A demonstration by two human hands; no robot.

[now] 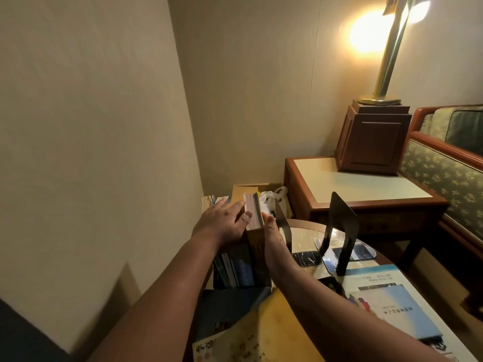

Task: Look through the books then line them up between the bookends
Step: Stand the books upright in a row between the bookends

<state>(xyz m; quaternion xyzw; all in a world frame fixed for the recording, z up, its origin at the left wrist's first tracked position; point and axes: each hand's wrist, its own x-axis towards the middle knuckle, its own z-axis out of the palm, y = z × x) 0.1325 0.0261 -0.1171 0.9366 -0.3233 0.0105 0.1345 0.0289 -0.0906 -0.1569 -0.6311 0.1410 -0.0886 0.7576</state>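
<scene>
1. Leftmost, the left hand (222, 223) is laid flat, fingers spread, against the near face of an upright book (253, 214).
2. Centrally, the book is clasped between both palms, long axis vertical, above a standing row (235, 267).
3. Next, the right hand (273, 237) is pressed open on the book's other face, touching the first bookend (282, 223).
4. Rightmost, the second bookend (339, 231) stands well apart; flat books (392, 307) lie nearer the right hand.
</scene>
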